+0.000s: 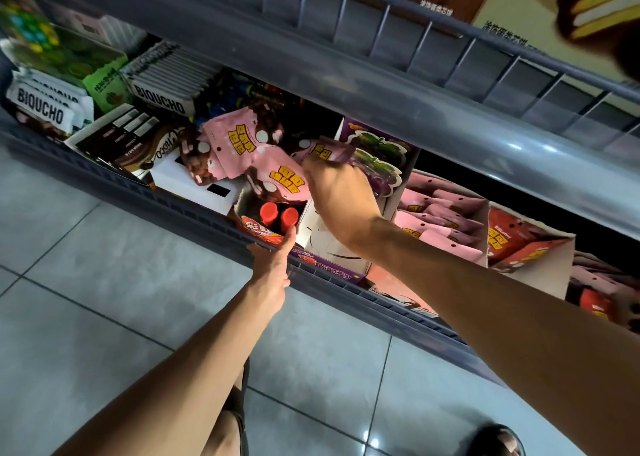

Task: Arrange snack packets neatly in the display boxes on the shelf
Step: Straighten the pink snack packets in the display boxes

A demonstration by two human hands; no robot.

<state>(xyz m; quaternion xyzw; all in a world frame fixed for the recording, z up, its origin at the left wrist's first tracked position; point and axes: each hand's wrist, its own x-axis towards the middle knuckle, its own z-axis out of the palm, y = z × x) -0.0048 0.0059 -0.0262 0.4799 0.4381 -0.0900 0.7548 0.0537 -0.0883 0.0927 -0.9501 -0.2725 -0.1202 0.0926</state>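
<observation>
Several pink snack packets (239, 144) with yellow lettering lie loosely piled on top of boxes on the lower shelf. My right hand (337, 199) grips the edge of one pink packet (325, 150) above a purple display box (377, 157). My left hand (273, 268) rests at the shelf's front rail, fingers on a small box holding red-capped tubes (278, 215). To the right, a white display box (481, 209) holds more pink packets (436, 220), and another one holds red packets (512, 237).
The grey shelf rail (194, 206) runs diagonally across the view. An upper shelf edge (381, 88) overhangs the boxes. BIQUCHO boxes (162, 99) and chocolate boxes (121, 137) stand at the left. Grey tiled floor (104, 282) lies below.
</observation>
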